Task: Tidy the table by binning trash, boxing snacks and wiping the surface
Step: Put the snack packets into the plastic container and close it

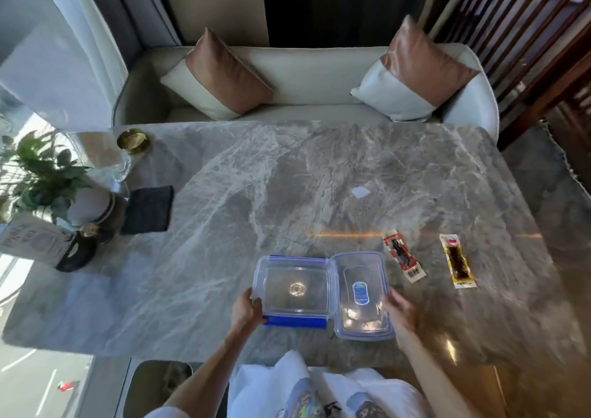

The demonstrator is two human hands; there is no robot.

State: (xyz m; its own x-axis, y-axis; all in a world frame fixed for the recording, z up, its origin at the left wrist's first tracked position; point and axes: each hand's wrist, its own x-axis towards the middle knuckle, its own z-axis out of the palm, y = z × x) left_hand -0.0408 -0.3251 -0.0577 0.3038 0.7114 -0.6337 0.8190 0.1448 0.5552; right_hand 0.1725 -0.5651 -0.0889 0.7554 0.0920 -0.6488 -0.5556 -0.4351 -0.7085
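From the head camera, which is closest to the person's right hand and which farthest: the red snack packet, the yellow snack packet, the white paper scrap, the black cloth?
From the right hand:
1. Red snack packet, just beyond it.
2. Yellow snack packet, further right.
3. White paper scrap, mid-table.
4. Black cloth, far left.

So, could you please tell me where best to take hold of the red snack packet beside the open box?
Probably pinch the red snack packet across its narrow middle from above: it lies flat, long and thin on the table, clear of the lid.
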